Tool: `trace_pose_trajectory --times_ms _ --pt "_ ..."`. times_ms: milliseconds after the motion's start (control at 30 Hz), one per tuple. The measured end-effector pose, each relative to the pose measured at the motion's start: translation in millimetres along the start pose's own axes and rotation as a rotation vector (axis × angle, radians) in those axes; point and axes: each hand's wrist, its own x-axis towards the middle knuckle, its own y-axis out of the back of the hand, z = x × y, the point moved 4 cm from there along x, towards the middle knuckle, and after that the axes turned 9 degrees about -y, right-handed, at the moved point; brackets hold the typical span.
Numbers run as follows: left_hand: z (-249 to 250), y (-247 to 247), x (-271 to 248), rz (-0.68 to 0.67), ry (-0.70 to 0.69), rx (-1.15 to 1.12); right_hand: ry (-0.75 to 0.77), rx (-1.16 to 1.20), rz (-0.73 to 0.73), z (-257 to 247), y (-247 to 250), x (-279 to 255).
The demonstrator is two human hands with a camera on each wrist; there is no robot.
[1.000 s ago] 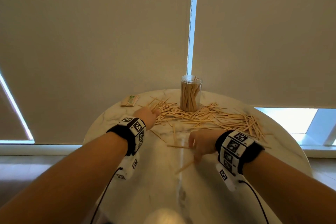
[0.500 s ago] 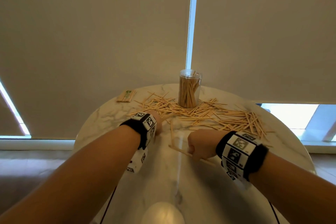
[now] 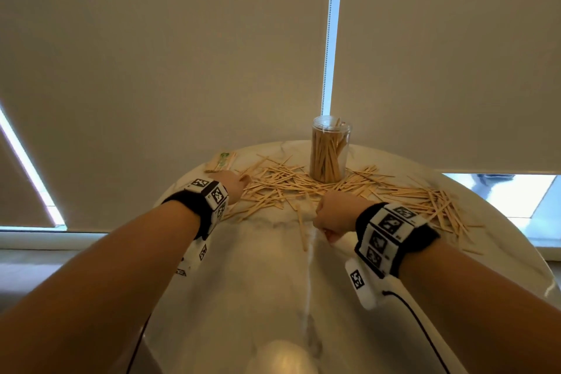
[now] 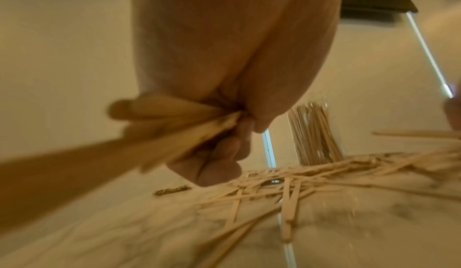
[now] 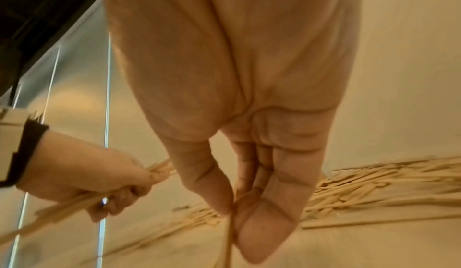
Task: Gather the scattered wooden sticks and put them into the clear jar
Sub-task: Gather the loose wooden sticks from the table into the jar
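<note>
The clear jar [image 3: 329,149] stands at the back of the round marble table [image 3: 273,297], upright and partly filled with sticks. Scattered wooden sticks [image 3: 303,188] lie around its base and out to the right. My left hand [image 3: 235,185] is at the pile's left edge; in the left wrist view the left hand [image 4: 232,134] grips a bundle of sticks [image 4: 174,126]. My right hand [image 3: 332,220] is just in front of the pile. In the right wrist view the right hand [image 5: 233,207] pinches a thin stick [image 5: 229,232] between thumb and forefinger.
A single stick [image 3: 301,229] lies on the table left of my right hand. A small packet [image 3: 221,159] sits at the back left near the table edge. Closed blinds hang right behind the jar. The table's rim curves away close to the right sticks [image 3: 449,215].
Both hands have moved forward towards the pile. My right hand picked a stick off the near table and carried it along. The left hand shifted left along the pile's edge.
</note>
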Motion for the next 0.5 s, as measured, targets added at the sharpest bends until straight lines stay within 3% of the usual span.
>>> trace_pose_trajectory --times_ms 100,200,300,500 --pt "-10.7 -14.0 13.2 0.007 -0.017 0.146 0.003 -0.060 0.025 -16.8 -3.9 8.8" --pt "-6.6 -27.9 12.9 -0.091 -0.053 0.228 0.026 -0.185 0.019 -31.1 -6.8 13.5" --pt "2.9 -36.2 10.2 -0.141 -0.100 0.184 0.051 -0.296 0.022 -38.5 -8.2 15.2" --pt "32.1 -38.2 -0.4 -0.114 -0.214 0.154 0.035 -0.340 0.034 -26.1 -8.9 13.3"
